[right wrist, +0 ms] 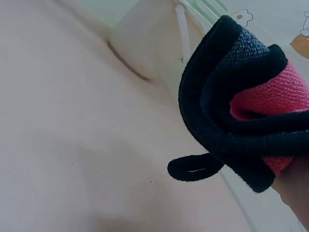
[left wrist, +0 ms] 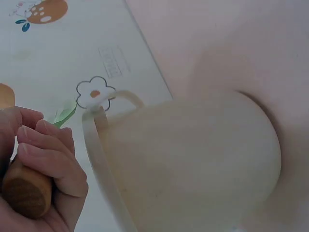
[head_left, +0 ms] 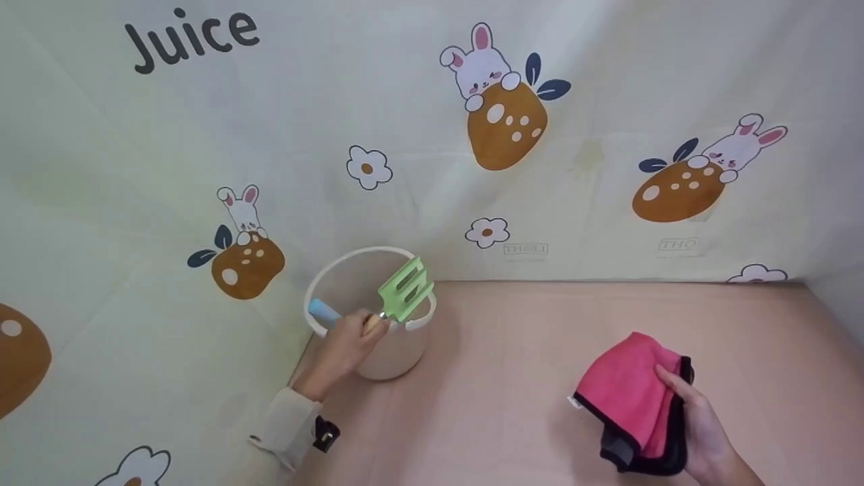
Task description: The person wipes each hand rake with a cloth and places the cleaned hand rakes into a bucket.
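My left hand (head_left: 349, 341) grips the wooden handle (left wrist: 28, 188) of a small garden hand fork (head_left: 407, 290). The fork's green, slotted head points up and to the right, over the rim of a white bucket (head_left: 391, 354). Inside the bucket, a light blue object (head_left: 324, 312) leans at the left rim; its lower part is hidden. My right hand (head_left: 705, 422) holds a folded pink cloth (head_left: 631, 385) with black edging, thumb on top. In the right wrist view the cloth (right wrist: 275, 96) shows a grey inner side and a black hanging loop (right wrist: 193, 167).
The bucket stands at the back left of a pinkish tabletop (head_left: 513, 351), close to the wall sheet. A pale sheet (head_left: 405, 88) printed with rabbits, orange fruit and flowers covers the back and left sides.
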The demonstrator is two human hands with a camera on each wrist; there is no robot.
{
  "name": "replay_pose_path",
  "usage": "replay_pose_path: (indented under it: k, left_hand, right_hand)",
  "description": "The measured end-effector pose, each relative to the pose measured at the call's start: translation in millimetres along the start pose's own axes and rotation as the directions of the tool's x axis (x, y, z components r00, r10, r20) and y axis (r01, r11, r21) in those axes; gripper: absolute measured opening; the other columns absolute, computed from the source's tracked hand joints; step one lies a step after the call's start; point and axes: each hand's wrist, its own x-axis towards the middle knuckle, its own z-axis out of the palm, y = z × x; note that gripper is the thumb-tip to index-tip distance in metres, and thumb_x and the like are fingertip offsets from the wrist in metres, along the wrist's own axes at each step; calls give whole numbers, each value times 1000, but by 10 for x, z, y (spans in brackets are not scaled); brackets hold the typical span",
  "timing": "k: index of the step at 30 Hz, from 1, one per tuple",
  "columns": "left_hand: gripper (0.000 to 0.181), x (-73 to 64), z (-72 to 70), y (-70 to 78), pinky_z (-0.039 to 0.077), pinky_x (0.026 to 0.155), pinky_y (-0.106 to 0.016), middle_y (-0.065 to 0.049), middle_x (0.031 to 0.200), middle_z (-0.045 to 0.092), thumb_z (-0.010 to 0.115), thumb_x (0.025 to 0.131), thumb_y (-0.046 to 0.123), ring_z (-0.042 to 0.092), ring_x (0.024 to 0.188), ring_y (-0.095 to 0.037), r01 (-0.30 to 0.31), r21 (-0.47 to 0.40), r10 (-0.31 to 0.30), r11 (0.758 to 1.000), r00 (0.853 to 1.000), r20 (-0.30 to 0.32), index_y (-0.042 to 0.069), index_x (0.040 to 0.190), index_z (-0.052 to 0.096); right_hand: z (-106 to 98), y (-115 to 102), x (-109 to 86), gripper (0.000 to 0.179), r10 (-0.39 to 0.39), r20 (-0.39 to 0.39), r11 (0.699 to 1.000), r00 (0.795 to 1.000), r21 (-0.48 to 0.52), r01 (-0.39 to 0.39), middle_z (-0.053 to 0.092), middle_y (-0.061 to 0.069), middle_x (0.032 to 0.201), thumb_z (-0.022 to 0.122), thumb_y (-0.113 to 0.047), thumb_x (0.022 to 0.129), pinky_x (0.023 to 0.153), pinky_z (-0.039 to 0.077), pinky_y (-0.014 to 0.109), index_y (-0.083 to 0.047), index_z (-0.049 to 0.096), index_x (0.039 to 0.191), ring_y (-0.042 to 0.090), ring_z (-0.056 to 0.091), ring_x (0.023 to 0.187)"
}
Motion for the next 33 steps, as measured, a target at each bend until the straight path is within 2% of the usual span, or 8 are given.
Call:
replay_pose_path:
  k: [5, 9, 13, 18, 22, 26, 30, 33]
  left_hand:
    - [23, 131, -145, -62, 35, 54, -24, 0, 65, 39, 54, 89, 25, 42, 61, -13, 31, 115, -24, 993, 998, -60, 5, 78, 52]
    - [27, 225, -217, -125, 33, 54, -24, 2, 61, 35, 54, 86, 22, 39, 58, -11, 32, 185, -18, 982, 997, -74, 11, 64, 42]
    - [35, 323, -236, -184, 22, 49, -26, 4, 52, 25, 50, 81, 16, 27, 51, -11, 25, 285, -5, 958, 998, -70, 15, 53, 30]
    - [35, 427, -215, -235, 17, 47, -26, 5, 49, 21, 49, 77, 11, 18, 49, -10, 29, 351, -13, 936, 999, -47, 16, 50, 28]
    - [37, 523, -175, -256, 18, 44, -26, 5, 48, 21, 52, 76, 8, 18, 47, -10, 41, 373, -26, 927, 999, -43, 15, 49, 28]
    - [40, 603, -126, -268, 26, 46, -29, 4, 49, 29, 64, 77, 13, 29, 48, -12, 46, 414, -35, 909, 999, -34, 15, 50, 35]
    - [34, 640, -87, -287, 34, 52, -32, 0, 56, 46, 77, 73, 22, 41, 55, -16, 42, 438, -31, 898, 999, -30, 11, 57, 49]
    - [30, 642, -76, -299, 36, 54, -34, -3, 60, 52, 78, 72, 24, 43, 58, -18, 47, 463, -34, 885, 999, -37, 8, 62, 56]
  right_hand:
    - [-26, -7, -27, 21, 31, 80, 998, 996, 52, -35, 59, -7, 102, 34, -42, 100, 90, 44, 27, -29, 36, 116, 10, 57, 97]
    - [-29, -19, -41, 21, 56, 150, 995, 987, 69, -67, 59, -6, 101, 32, -42, 100, 90, 44, 26, -27, 41, 112, 10, 57, 96]
    - [-23, -25, -48, 24, 76, 226, 991, 971, 89, -98, 60, -6, 99, 30, -42, 101, 90, 43, 26, -24, 44, 108, 11, 57, 95]
    - [-16, -15, -44, 26, 79, 252, 989, 964, 102, -107, 61, -5, 99, 30, -41, 101, 90, 44, 26, -23, 47, 107, 11, 58, 95]
    - [-38, -9, -36, 35, 89, 341, 980, 936, 136, -143, 63, -3, 100, 25, -41, 101, 91, 45, 27, -20, 52, 104, 13, 60, 97]
    - [-55, -1, -36, 41, 88, 393, 975, 915, 154, -160, 64, -2, 100, 22, -42, 102, 91, 45, 27, -18, 55, 103, 13, 60, 97]
    - [-56, 6, -40, 39, 94, 385, 976, 918, 145, -161, 63, -3, 100, 23, -42, 101, 92, 44, 27, -19, 54, 104, 13, 59, 97]
    - [-59, 8, -42, 38, 109, 378, 976, 919, 136, -171, 62, -3, 100, 24, -43, 101, 93, 43, 28, -20, 53, 104, 13, 59, 98]
